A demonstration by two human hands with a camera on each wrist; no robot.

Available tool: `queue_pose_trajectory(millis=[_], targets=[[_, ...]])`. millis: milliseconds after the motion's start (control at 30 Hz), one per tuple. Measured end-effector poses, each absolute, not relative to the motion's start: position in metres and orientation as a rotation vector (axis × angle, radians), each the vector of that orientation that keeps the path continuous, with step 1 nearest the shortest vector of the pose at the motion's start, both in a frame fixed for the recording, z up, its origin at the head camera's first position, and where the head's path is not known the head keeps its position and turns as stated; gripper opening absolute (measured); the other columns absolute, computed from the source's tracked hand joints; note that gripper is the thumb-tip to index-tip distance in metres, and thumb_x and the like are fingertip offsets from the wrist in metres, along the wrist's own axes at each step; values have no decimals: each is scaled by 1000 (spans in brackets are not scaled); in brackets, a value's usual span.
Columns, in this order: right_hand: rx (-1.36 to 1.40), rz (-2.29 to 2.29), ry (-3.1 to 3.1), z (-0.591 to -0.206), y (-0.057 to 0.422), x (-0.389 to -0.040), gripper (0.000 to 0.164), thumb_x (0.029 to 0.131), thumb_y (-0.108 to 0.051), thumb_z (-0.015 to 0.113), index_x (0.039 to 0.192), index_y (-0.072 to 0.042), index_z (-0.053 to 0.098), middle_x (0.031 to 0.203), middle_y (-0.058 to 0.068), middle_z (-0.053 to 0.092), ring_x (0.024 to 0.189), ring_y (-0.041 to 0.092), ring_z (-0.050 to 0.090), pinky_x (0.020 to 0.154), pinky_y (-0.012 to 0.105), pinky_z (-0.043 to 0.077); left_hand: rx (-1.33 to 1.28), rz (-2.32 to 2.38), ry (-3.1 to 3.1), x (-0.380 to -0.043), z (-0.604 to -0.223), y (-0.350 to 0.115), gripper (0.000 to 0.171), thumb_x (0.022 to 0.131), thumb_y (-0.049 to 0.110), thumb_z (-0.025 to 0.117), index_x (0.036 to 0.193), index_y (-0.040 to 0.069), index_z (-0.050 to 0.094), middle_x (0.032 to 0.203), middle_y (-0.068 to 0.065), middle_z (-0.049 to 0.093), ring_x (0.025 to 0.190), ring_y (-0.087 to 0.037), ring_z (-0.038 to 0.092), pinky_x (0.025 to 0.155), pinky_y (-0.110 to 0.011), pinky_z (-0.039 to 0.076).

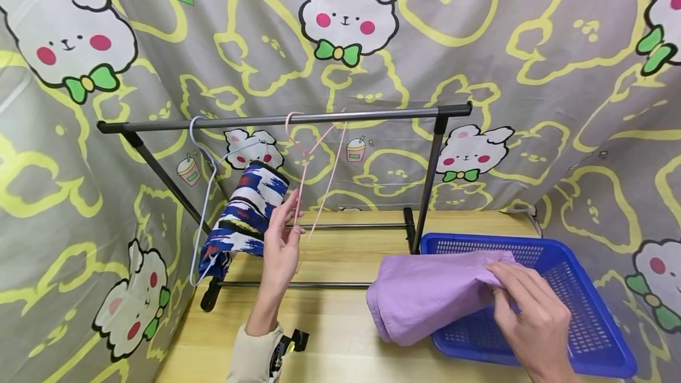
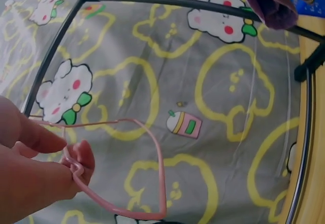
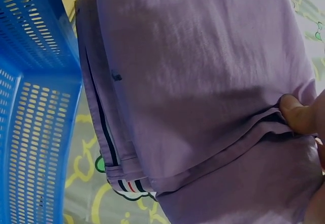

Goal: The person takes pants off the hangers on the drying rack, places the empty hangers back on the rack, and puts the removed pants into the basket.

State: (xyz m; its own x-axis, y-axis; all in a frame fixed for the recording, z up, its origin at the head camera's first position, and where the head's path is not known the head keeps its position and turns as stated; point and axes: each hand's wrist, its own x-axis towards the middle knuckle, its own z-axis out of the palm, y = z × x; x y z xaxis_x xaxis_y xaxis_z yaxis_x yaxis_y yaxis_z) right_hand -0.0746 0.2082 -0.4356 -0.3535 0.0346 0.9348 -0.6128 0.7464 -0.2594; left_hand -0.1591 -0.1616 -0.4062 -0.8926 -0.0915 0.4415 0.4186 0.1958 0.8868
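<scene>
With left hand (image 1: 281,244) pinching the hanger (image 2: 162,183) and right hand (image 1: 537,312) gripping the cloth (image 1: 425,294), hanging seems underway, probably next needing both brought together.

No readable text, labels, numbers or signs

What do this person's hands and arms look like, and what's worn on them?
The left hand and right hand are ungloved. On the left there's a cream sleeve, with a black device at its cuff showing a small yellow-green part. No right sleeve is visible.
</scene>
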Motion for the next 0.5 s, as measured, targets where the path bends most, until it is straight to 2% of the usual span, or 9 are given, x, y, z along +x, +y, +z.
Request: queue_pose_trajectory(millis=[133,267,500], targets=[[454,713,-1829,-434,206,-75,28,92,-14,59,95,4,79,88,18,74,86,23,66,99,12,42,-309,-1584,-2113,-153,-406,-164,62,95,-19,52,150,10,53,139,-14,49,123,-22,50,96,-34,49],[463,710,-1830,-432,204,-75,28,92,-14,58,95,4,79,88,18,74,86,24,66,99,11,42,-333,-1377,-2111,-145,-405,-166,60,93,-15,61,148,9,55,147,-15,44,132,-28,47,109,-49,41],[483,714,-1823,-428,200,-74,29,93,-16,58,96,4,79,88,17,74,86,24,66,100,13,42,-422,-1158,-2021,-130,-398,-160,59,86,-13,71,140,10,63,150,-15,45,139,-31,43,114,-48,33]])
